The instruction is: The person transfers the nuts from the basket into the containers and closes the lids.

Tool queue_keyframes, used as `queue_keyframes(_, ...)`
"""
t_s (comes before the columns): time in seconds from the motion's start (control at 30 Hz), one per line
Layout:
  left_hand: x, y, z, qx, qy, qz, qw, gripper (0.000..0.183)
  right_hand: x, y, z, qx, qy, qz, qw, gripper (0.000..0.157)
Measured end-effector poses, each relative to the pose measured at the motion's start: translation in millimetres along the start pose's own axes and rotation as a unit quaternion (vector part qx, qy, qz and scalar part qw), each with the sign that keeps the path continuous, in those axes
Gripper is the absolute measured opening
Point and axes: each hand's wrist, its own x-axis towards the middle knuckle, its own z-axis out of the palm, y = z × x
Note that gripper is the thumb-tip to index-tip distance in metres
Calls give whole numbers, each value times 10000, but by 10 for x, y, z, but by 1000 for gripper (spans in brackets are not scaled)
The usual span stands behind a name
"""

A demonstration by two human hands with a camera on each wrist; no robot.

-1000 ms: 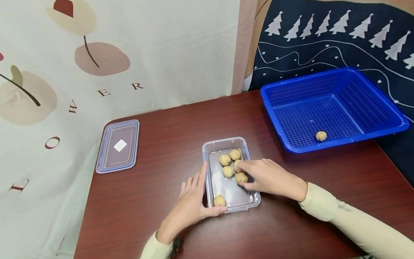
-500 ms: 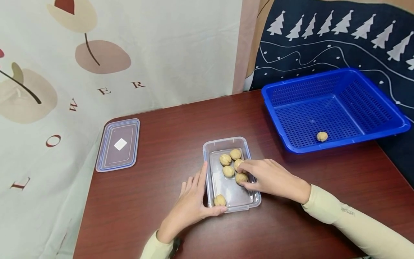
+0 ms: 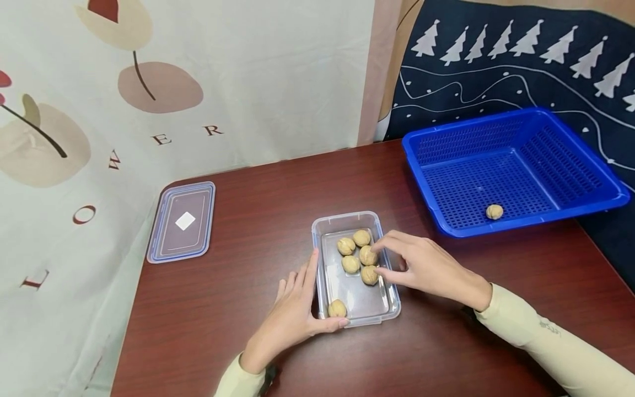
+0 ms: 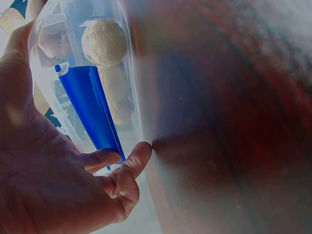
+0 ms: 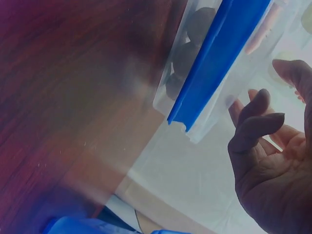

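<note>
A clear plastic container with several walnuts in it stands on the table. A cluster of them lies toward its far half, and a lone walnut sits in the near left corner. My left hand rests against the container, straight fingers along its left wall and thumb at the near rim. Over the right rim reaches my right hand, thumb and fingers parted, fingertips right by the two rightmost walnuts. In the left wrist view a blue clip flap shows on the container's side.
A blue perforated basket stands at the back right with one walnut inside. At the far left lies a clear lid with a white label. Printed cloths hang behind the dark red wooden table.
My right hand has drawn back to the right, its fingers spreading off the walnuts they were around. Those walnuts stay in the container. The left hand keeps its place.
</note>
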Motion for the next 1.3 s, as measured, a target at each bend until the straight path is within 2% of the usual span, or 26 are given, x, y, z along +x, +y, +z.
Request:
queue_keyframes(0.53,-75,-10,1,-17,-50,-156,9999,148,-44,89,-318,-249,909,589,9938,37)
queue_keyframes(0.7,-58,-7,9,-29,-36,-104,9999,148,-68,152,-460,-414,1470,608,9864,34)
queue_keyframes(0.83,-37,2,11,-57,-49,-82,9999,147,-106,200,-612,-593,1732,836,9795,31)
queue_keyframes(1.07,-9,4,0,-50,-21,-53,10000,147,-162,385,-807,-939,1771,1478,9685,27)
queue_keyframes(1.3,-10,-8,13,-75,24,-3,10000,147,-257,612,-906,-1134,1458,1950,9633,28)
